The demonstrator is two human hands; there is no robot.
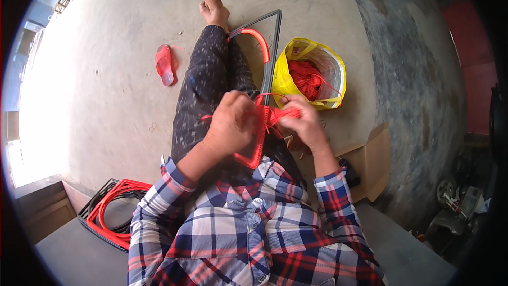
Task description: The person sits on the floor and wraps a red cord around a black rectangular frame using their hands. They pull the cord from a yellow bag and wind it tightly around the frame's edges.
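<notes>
A black frame (277, 32) with rounded and angular bars lies tilted across my lap. Red cord is wound tightly along its near part (259, 145), and a red covering (259, 38) runs over its curved bar. My left hand (232, 122) is closed at the left side of the wound part, a red strand poking out beside it; its fingertips are blurred. On the other side, my right hand (306, 124) grips a bunched hank of red cord (286, 112). A thin loop of cord arches over the frame between both hands.
To the right stands a yellow bag (283, 77) holding a red cord bundle (306, 78). An opened cardboard box (373, 167) sits near my right elbow. More red and black frames (108, 214) lie at my left. A red slipper (165, 66) rests on the concrete floor.
</notes>
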